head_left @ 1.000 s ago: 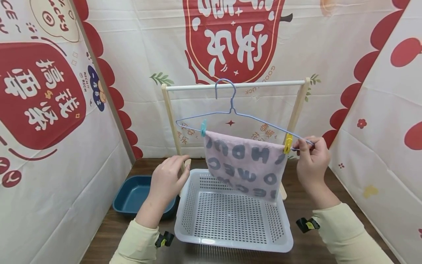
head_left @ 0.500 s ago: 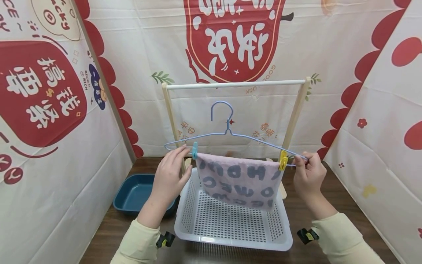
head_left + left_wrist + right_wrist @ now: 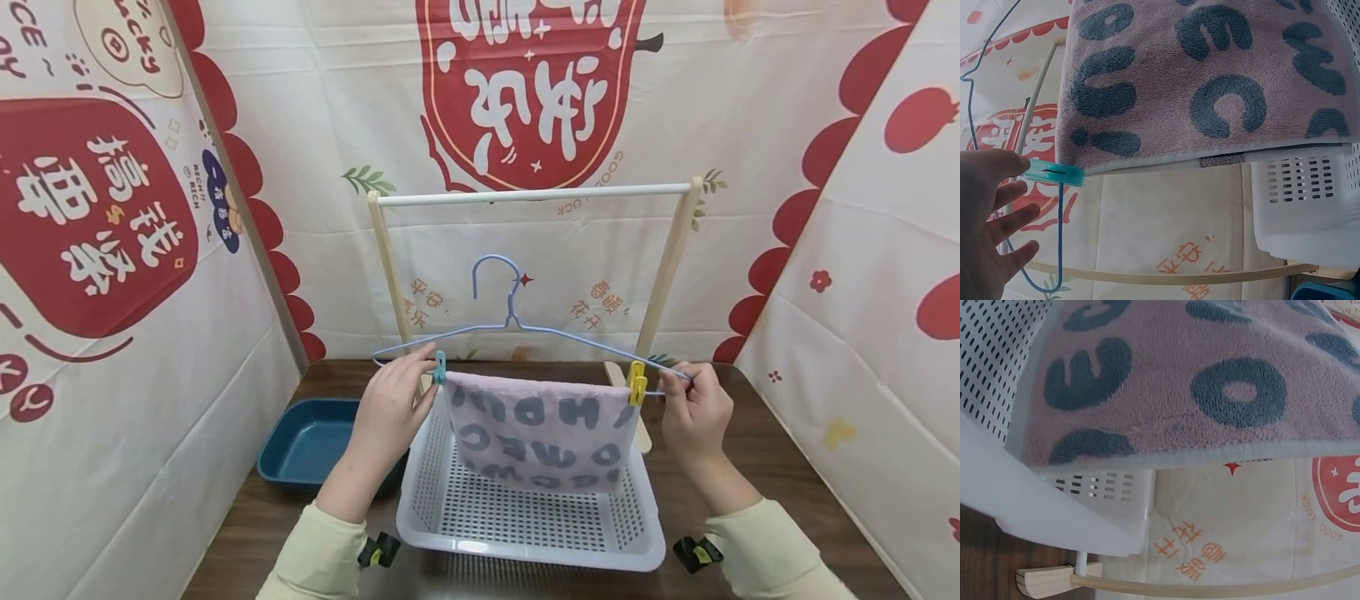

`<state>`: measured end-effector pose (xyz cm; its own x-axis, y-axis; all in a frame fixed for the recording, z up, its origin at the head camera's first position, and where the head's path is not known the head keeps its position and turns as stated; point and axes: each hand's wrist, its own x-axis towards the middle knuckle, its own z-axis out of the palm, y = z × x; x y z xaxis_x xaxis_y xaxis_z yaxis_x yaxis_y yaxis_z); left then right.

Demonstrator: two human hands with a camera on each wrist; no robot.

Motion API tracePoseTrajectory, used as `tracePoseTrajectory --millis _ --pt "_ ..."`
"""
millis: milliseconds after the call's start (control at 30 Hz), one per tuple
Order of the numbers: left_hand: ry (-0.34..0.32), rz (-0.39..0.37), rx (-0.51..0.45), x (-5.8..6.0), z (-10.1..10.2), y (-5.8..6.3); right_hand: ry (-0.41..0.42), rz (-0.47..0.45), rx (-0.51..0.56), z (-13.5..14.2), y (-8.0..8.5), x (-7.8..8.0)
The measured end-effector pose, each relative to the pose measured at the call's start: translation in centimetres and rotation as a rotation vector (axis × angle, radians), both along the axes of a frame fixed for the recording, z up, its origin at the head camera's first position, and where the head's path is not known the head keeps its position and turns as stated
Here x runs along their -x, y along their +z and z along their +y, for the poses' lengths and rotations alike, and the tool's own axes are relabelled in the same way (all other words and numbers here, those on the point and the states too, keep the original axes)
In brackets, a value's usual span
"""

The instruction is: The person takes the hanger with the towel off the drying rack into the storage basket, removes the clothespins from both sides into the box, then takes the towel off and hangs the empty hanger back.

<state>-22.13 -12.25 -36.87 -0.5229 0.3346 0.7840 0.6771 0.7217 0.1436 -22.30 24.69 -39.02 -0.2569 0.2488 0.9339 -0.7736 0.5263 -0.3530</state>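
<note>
A pink towel (image 3: 540, 429) with grey-blue letters hangs from a blue clothes hanger (image 3: 581, 336). Two clothespins fasten its top edge to the lower wire: a teal clothespin (image 3: 440, 367) at left and a yellow clothespin (image 3: 637, 383) at right. My right hand (image 3: 697, 408) pinches the hanger's right end between thumb and fingers. At the other end is my left hand (image 3: 393, 408), its fingertips by the wire. In the left wrist view that hand's fingers (image 3: 1016, 222) are spread, with one digit at the teal clothespin's end. The right wrist view shows the towel (image 3: 1166, 381) but not the hand.
Below the towel stands a white perforated basket (image 3: 525, 554). A blue basin (image 3: 307, 442) sits left of it, on the brown table (image 3: 232, 533). Behind rises a drying rack with a white bar (image 3: 540, 193) and wooden posts (image 3: 667, 267). Printed cloth walls enclose three sides.
The hanger with the towel has come down and slightly left, its hook now well below the rack's bar. My right hand lowered with it, and my left hand moved slightly right to the hanger's left end.
</note>
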Motion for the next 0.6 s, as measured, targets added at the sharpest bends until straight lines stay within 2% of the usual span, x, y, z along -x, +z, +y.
tracePoseTrajectory --millis 367,600 --pt "-0.014 -0.03 -0.006 0.0 -0.1 -0.7 0.058 -0.011 -0.033 -0.5 -0.5 0.0" --pt "-0.059 -0.026 0.075 -0.1 -0.6 -1.1 0.05 -0.028 -0.081 -0.4 -0.7 0.1"
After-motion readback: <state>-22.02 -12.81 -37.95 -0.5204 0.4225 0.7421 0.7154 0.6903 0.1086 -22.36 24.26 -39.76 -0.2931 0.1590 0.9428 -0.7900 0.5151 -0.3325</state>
